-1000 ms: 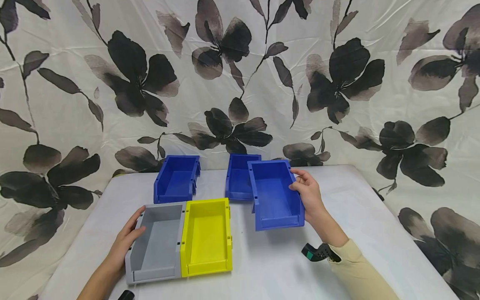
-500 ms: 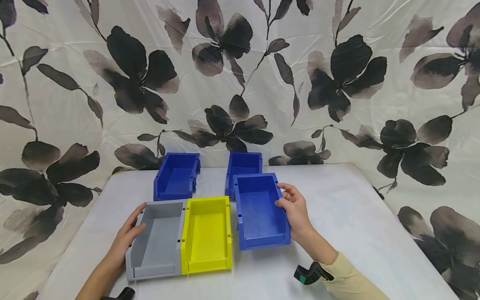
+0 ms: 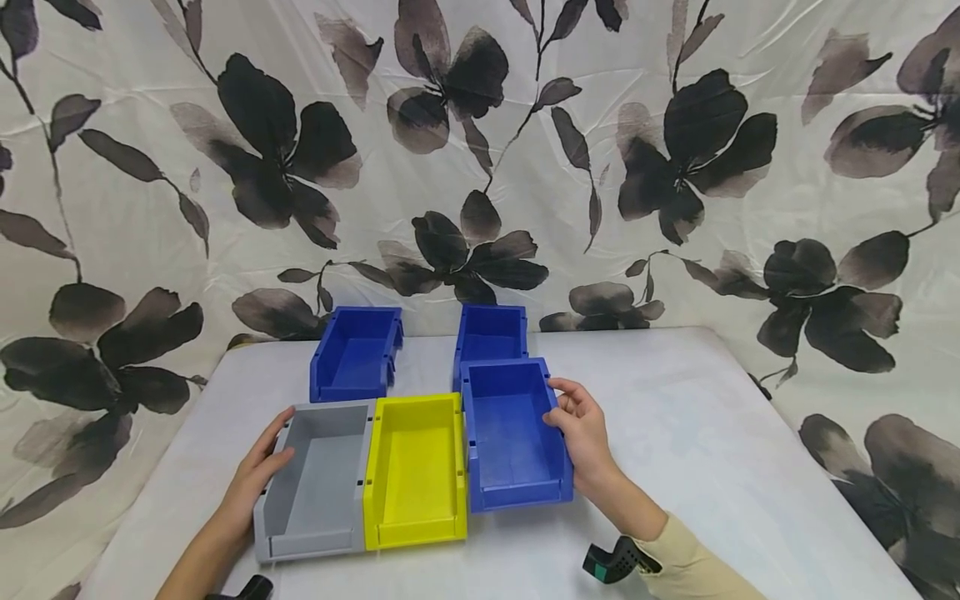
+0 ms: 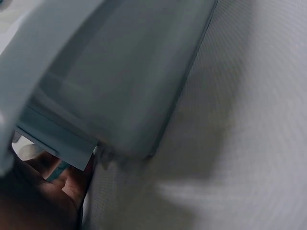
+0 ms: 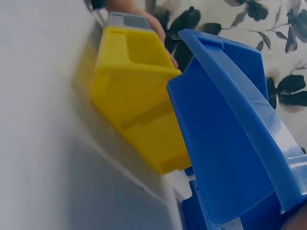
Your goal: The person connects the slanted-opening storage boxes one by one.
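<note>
My left hand (image 3: 247,483) holds the left wall of a grey plastic storage bin (image 3: 326,475), thumb over its rim. A yellow storage bin (image 3: 417,475) stands flush against the grey one's right side. With my right hand (image 3: 588,437) I grip the right wall of a blue storage bin (image 3: 516,437), held slightly tilted beside the yellow bin, its left edge right at the yellow rim. The right wrist view shows this blue bin (image 5: 220,139) raised above the tabletop, next to the yellow bin (image 5: 136,103). Close up in the left wrist view is the grey bin's (image 4: 124,81) side.
Two more blue bins stand at the back of the white table (image 3: 675,467): one behind the grey bin, the back-left blue bin (image 3: 356,354), and the back-middle blue bin (image 3: 491,333), partly hidden by the held one. A floral cloth (image 3: 562,167) hangs behind the table.
My right hand has brought the blue bin left and toward me, lower and up to the yellow bin's right side. My left hand stays on the grey bin.
</note>
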{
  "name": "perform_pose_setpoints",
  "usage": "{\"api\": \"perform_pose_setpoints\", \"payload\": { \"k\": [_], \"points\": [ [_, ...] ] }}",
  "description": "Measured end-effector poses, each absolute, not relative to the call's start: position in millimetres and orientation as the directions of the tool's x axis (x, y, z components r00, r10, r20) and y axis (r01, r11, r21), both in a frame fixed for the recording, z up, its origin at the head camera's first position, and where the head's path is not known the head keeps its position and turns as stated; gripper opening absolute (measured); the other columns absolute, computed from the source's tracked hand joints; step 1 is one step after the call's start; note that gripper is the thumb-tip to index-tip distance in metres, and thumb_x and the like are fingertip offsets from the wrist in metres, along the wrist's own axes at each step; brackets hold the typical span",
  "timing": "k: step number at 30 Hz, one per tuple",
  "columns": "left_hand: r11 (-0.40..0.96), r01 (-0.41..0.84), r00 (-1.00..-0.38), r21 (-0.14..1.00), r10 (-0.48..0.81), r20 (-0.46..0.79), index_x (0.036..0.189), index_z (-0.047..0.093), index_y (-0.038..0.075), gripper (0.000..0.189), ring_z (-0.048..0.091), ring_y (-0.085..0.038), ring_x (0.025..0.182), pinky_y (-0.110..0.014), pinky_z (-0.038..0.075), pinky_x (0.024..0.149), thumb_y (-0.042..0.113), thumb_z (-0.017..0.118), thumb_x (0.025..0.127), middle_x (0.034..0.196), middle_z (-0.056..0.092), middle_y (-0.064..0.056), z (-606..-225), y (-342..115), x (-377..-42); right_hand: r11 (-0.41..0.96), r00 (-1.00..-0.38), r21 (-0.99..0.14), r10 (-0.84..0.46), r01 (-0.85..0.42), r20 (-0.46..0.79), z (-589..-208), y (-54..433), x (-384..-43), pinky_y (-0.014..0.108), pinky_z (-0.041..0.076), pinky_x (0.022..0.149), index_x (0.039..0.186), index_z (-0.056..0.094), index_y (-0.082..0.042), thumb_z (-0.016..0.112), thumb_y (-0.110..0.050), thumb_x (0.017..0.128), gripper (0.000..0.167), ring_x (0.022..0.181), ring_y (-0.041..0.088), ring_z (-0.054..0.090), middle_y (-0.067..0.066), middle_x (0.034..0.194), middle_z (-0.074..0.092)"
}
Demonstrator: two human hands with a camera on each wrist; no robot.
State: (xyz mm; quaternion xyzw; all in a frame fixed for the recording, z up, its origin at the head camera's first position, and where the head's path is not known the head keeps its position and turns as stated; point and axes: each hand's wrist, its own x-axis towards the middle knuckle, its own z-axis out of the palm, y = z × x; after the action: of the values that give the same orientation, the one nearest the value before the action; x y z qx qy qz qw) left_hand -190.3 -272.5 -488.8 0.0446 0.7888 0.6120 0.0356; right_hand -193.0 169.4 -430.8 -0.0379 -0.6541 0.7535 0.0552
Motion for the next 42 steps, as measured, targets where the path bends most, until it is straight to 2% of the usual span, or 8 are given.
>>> {"api": "perform_pose_setpoints", "payload": {
  "k": [5,17,24,33,42],
  "points": [
    [0.247,0.039,-0.992,0.968,0.122,0.009,0.157,0.013,0.017,0.061,-0.014,-0.04,0.143,-0.067,-0.01,0.106,0.026,0.042,0.104,0.162,-0.004,-0.01,-489,-273,-190,-0.14,-0.99,-0.99,0.137,-0.032,0.013,-433,168,-190,0.025,0.039,0.07,0.125,0.056,-0.004,0.053,0.011,0.078,0.049,0.07,0.015,0.045,0.004,0.077,0.046],
    [0.241,0.024,-0.993,0.97,0.119,-0.005,0.158,0.01,0.019,0.063,-0.017,-0.04,0.142,-0.068,-0.011,0.105,0.027,0.042,0.104,0.161,-0.008,-0.012,-489,-273,-190,-0.143,-0.988,-0.988,0.148,-0.055,0.033,-438,169,-185,0.022,0.04,0.065,0.124,0.058,0.0,0.052,0.012,0.078,0.048,0.07,0.013,0.045,0.003,0.076,0.046],
    [0.248,0.022,-0.993,0.968,0.117,-0.007,0.158,0.011,0.02,0.063,-0.016,-0.041,0.142,-0.068,-0.01,0.105,0.028,0.043,0.104,0.161,-0.007,-0.012,-489,-273,-190,-0.151,-0.987,-0.987,0.159,-0.054,0.03,-442,169,-183,0.021,0.041,0.065,0.123,0.057,0.004,0.052,0.012,0.076,0.049,0.069,0.012,0.045,0.001,0.075,0.047],
    [0.231,0.035,-0.993,0.972,0.12,0.007,0.158,0.012,0.02,0.062,-0.015,-0.04,0.143,-0.068,-0.009,0.105,0.026,0.043,0.104,0.162,-0.006,-0.011,-491,-273,-190,-0.16,-0.988,-0.985,0.146,-0.066,0.043,-443,169,-189,0.022,0.042,0.067,0.123,0.058,0.002,0.052,0.01,0.076,0.048,0.07,0.013,0.046,0.003,0.076,0.048],
    [0.231,0.047,-0.993,0.972,0.117,0.02,0.157,0.013,0.02,0.062,-0.013,-0.043,0.142,-0.07,-0.008,0.104,0.026,0.044,0.104,0.162,-0.004,-0.013,-490,-273,-189,-0.159,-0.986,-0.986,0.166,-0.056,0.029,-444,167,-189,0.021,0.041,0.063,0.12,0.058,0.005,0.052,0.013,0.074,0.047,0.067,0.012,0.046,0.002,0.074,0.048]
  ]
}}
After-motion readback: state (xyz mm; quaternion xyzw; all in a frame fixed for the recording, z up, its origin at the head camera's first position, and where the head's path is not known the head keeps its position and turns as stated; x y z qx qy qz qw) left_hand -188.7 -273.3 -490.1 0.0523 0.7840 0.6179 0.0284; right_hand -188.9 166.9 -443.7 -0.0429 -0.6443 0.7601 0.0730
